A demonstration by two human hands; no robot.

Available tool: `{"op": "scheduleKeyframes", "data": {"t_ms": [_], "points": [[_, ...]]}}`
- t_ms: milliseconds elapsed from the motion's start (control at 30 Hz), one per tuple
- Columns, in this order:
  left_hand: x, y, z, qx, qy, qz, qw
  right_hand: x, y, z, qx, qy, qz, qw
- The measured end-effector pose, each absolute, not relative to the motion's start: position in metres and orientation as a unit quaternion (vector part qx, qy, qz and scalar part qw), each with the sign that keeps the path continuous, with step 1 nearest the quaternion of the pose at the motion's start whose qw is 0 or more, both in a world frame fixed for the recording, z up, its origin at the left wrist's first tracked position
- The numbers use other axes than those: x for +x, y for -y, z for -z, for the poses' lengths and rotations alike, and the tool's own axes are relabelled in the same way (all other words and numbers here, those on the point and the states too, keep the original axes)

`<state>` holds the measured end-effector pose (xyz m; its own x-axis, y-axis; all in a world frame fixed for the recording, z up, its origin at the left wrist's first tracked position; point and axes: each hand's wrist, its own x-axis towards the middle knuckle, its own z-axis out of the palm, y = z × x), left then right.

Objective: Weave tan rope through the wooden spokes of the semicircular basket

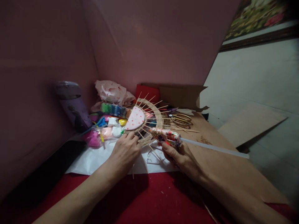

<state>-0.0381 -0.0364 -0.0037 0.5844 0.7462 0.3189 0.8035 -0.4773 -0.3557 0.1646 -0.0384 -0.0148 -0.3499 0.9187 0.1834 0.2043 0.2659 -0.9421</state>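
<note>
My left hand (127,151) is closed on the lower edge of a half-round craft piece wrapped in jute twine (159,118). Thin wooden sticks radiate through its twine bands, and a white half-circle of fabric with red dots (135,119) fills its middle. In my right hand (178,154) is a hot glue gun (166,136) with a flowery pattern. A long translucent glue stick (215,147) juts out of its back. The gun's nozzle points left, close to the sticks and the inner twine band; whether it touches cannot be seen.
Small bags of coloured clay (114,122) lie behind my left hand, near a purple tumbler (73,105). Crumpled dotted fabric (114,92) sits at the back. Gold-handled scissors (181,119) and loose sticks rest on brown cardboard (210,155) to the right. White paper (91,157) covers part of the red surface (130,199).
</note>
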Motion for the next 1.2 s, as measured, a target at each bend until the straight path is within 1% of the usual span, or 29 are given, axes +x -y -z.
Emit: {"op": "scheduleKeyframes", "data": {"t_ms": [133,333,533,700,833,1033,1200], "points": [[-0.041,0.036,0.002,-0.856,0.454,0.075,0.234,0.164,0.040,0.015,-0.396,0.684,-0.477,0.385],[-0.044,0.033,0.004,-0.861,0.447,0.074,0.233,0.161,0.041,0.015,-0.415,0.639,-0.559,0.327],[-0.051,0.024,0.009,-0.872,0.436,0.113,0.193,0.158,0.039,0.015,-0.426,0.601,-0.608,0.296],[-0.055,0.023,0.009,-0.865,0.462,0.129,0.151,0.156,0.039,0.017,-0.431,0.601,-0.610,0.284],[-0.056,0.027,0.001,-0.862,0.468,0.167,0.103,0.156,0.040,0.017,-0.418,0.608,-0.608,0.293],[-0.044,0.035,-0.004,-0.816,0.489,0.307,0.025,0.158,0.039,0.016,-0.421,0.578,-0.613,0.336],[-0.035,0.037,0.005,-0.790,0.478,0.383,0.030,0.157,0.040,0.016,-0.403,0.547,-0.641,0.356]]}}
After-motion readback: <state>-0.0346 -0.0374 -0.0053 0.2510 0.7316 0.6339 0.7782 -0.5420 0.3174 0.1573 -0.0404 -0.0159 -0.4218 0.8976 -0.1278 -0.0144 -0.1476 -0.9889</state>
